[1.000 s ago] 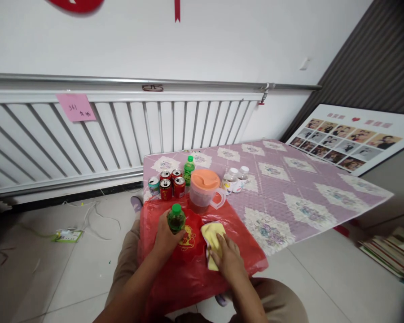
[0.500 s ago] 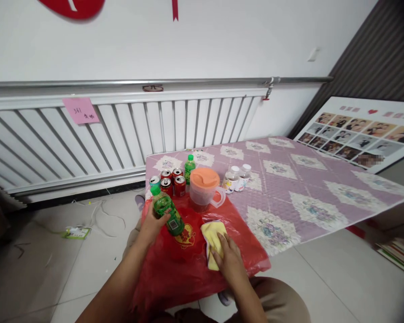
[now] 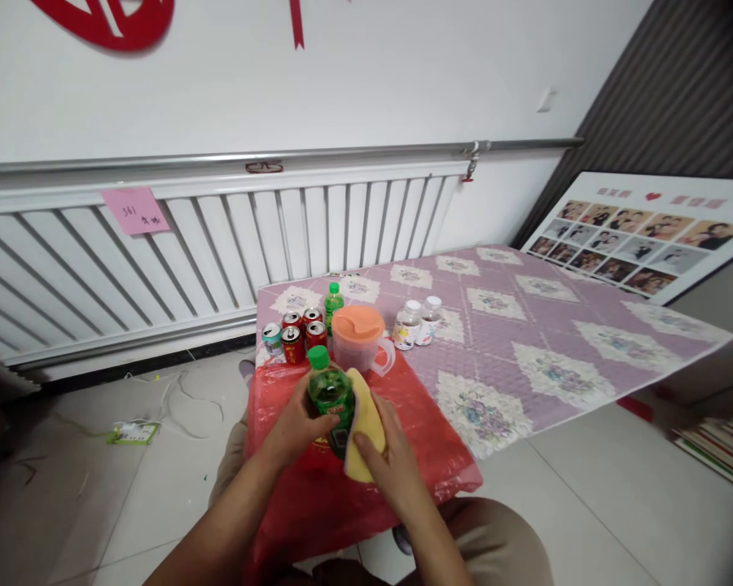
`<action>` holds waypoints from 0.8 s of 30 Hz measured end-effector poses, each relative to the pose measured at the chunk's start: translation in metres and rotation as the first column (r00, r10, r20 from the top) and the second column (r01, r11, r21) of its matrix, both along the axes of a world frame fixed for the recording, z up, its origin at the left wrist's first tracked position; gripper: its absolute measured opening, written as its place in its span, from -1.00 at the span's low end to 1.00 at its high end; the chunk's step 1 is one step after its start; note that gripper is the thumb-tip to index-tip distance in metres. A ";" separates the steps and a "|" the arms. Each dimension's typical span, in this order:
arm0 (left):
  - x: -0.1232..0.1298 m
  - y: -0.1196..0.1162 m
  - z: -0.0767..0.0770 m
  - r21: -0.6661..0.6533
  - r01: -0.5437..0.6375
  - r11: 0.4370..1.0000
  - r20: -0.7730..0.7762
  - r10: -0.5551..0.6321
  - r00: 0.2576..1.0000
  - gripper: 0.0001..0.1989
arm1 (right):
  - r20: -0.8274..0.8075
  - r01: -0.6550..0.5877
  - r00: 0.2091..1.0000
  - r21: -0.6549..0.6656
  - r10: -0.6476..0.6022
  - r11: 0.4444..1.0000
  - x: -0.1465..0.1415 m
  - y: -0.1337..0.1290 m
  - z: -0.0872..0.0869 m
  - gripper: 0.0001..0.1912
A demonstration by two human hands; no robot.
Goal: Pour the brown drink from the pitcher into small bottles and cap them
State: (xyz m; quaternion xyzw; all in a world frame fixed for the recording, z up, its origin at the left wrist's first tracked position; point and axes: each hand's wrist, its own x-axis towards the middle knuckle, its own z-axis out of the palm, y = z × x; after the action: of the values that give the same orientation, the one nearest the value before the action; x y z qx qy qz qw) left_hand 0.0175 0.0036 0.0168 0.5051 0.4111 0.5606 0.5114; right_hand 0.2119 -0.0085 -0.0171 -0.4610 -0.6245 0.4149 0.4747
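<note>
A green drink bottle (image 3: 333,399) with a green cap is tilted above the red plastic bag, and my left hand (image 3: 299,419) is wrapped around it. My right hand (image 3: 394,452) is closed on a folded yellow cloth (image 3: 366,431), which lies against the bottle's right side. Beneath both hands the red plastic bag (image 3: 427,439) spreads over the near end of the table. Just behind the bottle stands a clear pitcher (image 3: 351,354) with an orange lid (image 3: 358,324).
Several red cans (image 3: 293,345) and a teal can (image 3: 272,338) stand left of the pitcher. Another green bottle (image 3: 334,306) is behind it. Two white-capped bottles (image 3: 408,325) stand to the right on the flowered tablecloth (image 3: 494,342). A white radiator (image 3: 220,244) runs along the wall.
My right hand has lifted the yellow cloth off the red bag and brought it against the bottle. My left hand has moved the bottle a little right. The view has shifted slightly.
</note>
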 end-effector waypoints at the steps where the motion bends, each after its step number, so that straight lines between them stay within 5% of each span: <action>1: 0.001 0.000 0.003 0.001 0.019 1.000 0.020 -0.019 1.000 -0.27 | -0.086 -0.044 0.996 -0.091 0.036 0.995 0.000 0.001 0.002 -0.31; 6: -0.001 -0.001 0.010 -0.006 0.001 1.000 0.137 0.000 0.991 -0.22 | -0.538 -0.221 0.840 -0.457 -0.070 0.862 0.005 0.001 -0.001 -0.29; 13: 0.007 -0.004 0.013 0.009 -0.101 0.995 0.072 0.100 0.992 -0.25 | -0.789 -0.462 0.603 -0.469 -0.121 0.753 -0.012 -0.025 -0.008 -0.54; 19: -0.010 -0.001 0.003 0.044 -0.279 0.959 -0.158 0.283 0.946 -0.33 | -0.696 -0.354 0.697 -0.545 -0.175 0.760 0.022 -0.039 -0.012 -0.42; 22: -0.019 -0.003 -0.001 0.003 -0.312 0.950 -0.148 0.309 0.939 -0.27 | -0.463 -0.114 0.867 -0.543 -0.183 0.832 0.047 -0.031 -0.018 -0.33; 24: -0.020 -0.006 -0.003 -0.041 -0.311 0.950 -0.119 0.304 0.945 -0.21 | -0.196 0.085 0.966 -0.387 -0.171 0.918 0.060 -0.022 -0.028 -0.37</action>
State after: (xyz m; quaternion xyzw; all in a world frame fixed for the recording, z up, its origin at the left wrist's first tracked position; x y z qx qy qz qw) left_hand -0.0021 -0.0028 0.0137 0.4499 0.5292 0.5922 0.4085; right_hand 0.2719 -0.0309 -0.0454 -0.5333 -0.4439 0.5441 0.4718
